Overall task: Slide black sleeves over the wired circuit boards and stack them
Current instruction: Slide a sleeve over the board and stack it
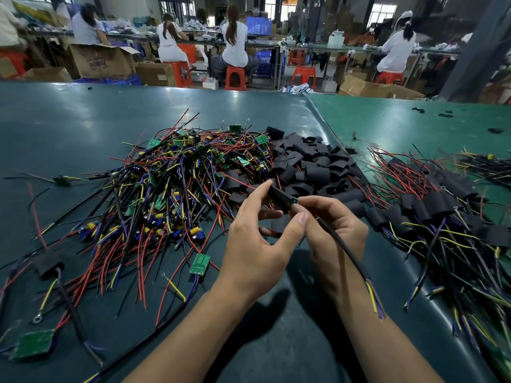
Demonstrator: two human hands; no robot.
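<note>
On the left of the table (69, 120), the heap of bare wired circuit boards (171, 183) is too tangled to count; 1 sleeved board (48, 265) lies near left. At centre, 2 hands work 1 piece: the left hand (257, 244) pinches the black sleeve (279, 196) with thumb and fingers curled, and the right hand (329, 225) grips the black cable (348, 252) at the sleeve's mouth. The board inside is hidden, so it may snag on components, or stray wires could drag neighbours along. Behind lies the loose sleeve pile (309, 164); right, the finished stack (442, 214), uncountable.
</note>
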